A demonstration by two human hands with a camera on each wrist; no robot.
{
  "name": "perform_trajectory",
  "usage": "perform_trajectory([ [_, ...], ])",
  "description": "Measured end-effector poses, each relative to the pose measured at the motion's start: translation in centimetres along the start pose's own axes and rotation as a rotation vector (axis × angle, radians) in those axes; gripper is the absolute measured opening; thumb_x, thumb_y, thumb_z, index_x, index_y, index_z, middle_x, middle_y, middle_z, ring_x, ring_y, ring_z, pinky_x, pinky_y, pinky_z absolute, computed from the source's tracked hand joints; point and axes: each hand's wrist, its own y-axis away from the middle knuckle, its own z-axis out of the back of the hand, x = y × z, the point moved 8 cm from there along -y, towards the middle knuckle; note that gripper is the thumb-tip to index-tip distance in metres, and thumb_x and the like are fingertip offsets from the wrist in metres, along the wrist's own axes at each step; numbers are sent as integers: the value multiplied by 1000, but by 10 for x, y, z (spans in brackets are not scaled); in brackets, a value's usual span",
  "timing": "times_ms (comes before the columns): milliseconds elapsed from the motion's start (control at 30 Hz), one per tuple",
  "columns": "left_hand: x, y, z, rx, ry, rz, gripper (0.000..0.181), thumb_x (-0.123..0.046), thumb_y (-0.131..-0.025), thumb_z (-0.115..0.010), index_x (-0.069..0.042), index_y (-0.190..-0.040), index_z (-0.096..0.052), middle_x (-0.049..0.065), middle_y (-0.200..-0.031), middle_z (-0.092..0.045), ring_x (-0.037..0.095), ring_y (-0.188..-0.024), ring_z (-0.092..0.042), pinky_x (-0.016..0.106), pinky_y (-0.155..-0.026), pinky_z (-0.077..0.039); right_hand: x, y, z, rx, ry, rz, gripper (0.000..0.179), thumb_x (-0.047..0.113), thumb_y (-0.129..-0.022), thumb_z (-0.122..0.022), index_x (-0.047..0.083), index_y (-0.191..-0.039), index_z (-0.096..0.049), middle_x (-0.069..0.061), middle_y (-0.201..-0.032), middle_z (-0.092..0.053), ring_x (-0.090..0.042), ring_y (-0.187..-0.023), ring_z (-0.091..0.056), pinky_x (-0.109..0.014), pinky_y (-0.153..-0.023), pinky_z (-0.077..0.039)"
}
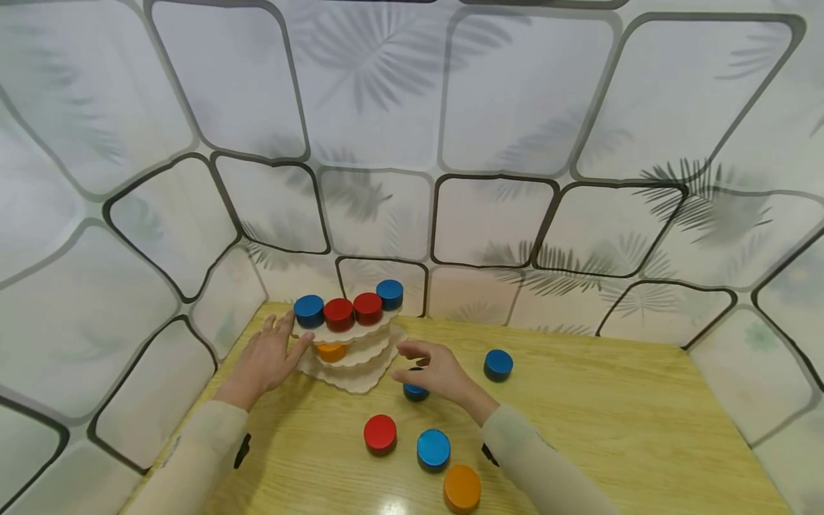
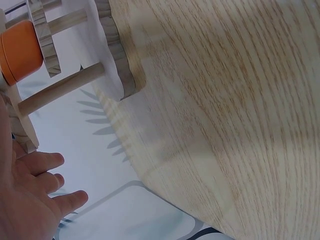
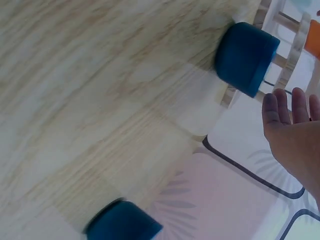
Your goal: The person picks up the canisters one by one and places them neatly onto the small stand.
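Observation:
A three-tiered wooden stand [image 1: 357, 383] with wavy edges is at the table's back left. On its top tier are a blue cylinder [image 1: 309, 311], two red cylinders [image 1: 339, 315] and another blue cylinder [image 1: 390, 294]; an orange cylinder [image 2: 21, 51] sits on a lower tier. My left hand [image 1: 265, 357] is at the top tier's left edge, thumb along the rim, fingers extended in the left wrist view. To the stand's right, my right hand [image 1: 438, 373] hovers with loosely bent fingers, holding nothing. It partly hides a blue cylinder [image 1: 415, 390] in the head view.
Nearer the front of the wooden table [image 1: 599, 422] lie a red cylinder [image 1: 380, 435], a light blue cylinder [image 1: 434, 450] and an orange cylinder [image 1: 462, 488]. Farther right is one more blue cylinder [image 1: 498, 365]. Patterned walls [image 1: 496, 222] border the back and sides.

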Motion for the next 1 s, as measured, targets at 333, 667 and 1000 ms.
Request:
perform_trajectory([
  [333, -1, 1, 1, -2, 1, -4, 85, -57, -113, -30, 12, -162, -25, 36, -164, -33, 60, -153, -25, 73, -120, -31, -16, 6, 4, 6, 3, -25, 58, 22, -95, -80, 3, -147, -61, -20, -145, -65, -39, -134, -59, -55, -115, -48],
  [667, -2, 2, 1, -2, 11, -2, 85, -57, -113, -30, 11, -162, -24, 36, -164, -33, 60, -153, -25, 73, -120, -31, -29, 11, 4, 29, 49, -49, 65, 28, -94, -82, 2, -149, -59, -17, -149, -63, -37, -137, -59, -54, -116, -48],
  [1000, 0, 1, -1, 5, 13, -7, 85, -58, -113, -30, 11, -163, -23, 34, -166, -31, 59, -154, -23, 72, -121, -29, -44, 16, 3, 44, 87, -58, 66, 28, -92, -84, 2, -148, -59, -15, -148, -64, -32, -130, -62, -50, -112, -51],
])
